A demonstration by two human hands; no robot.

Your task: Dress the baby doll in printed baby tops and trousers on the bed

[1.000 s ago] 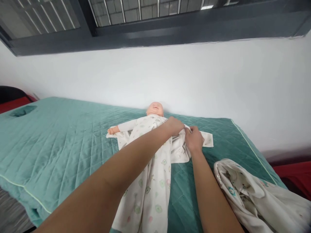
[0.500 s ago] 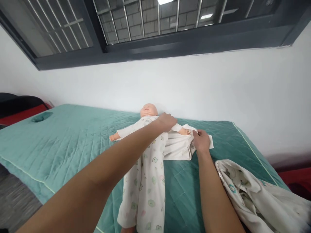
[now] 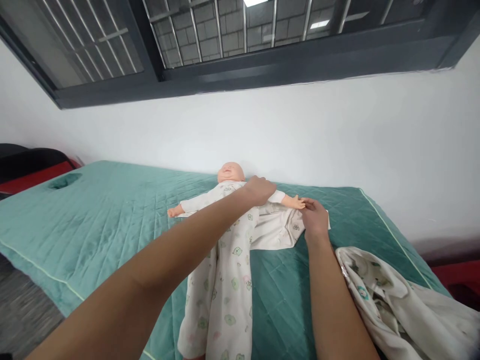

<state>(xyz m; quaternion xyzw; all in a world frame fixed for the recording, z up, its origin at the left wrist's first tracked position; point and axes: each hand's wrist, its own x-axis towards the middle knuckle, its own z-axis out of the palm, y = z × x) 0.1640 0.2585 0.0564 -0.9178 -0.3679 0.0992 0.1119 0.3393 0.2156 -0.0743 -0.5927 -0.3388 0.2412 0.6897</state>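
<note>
The doll (image 3: pixel 232 280), dressed in patterned white clothes, is laid face up in the middle of the green-covered bed (image 3: pixel 108 220), its head placed far, near the wall (image 3: pixel 337 130). Its outstretched hand (image 3: pixel 297 202) is pinched by the fingertips of the right hand (image 3: pixel 315 218), while the left hand (image 3: pixel 261 191) is curled over the sleeve (image 3: pixel 276 196), its exact grip being hidden. A white shirt (image 3: pixel 275 232) is spread beneath that arm, and crumpled cloth (image 3: pixel 403 300) is left near right.

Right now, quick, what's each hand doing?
Left hand: closed, seemingly gripping the doll's sleeve.
Right hand: closed, fingertips pinching the doll's hand.
</note>
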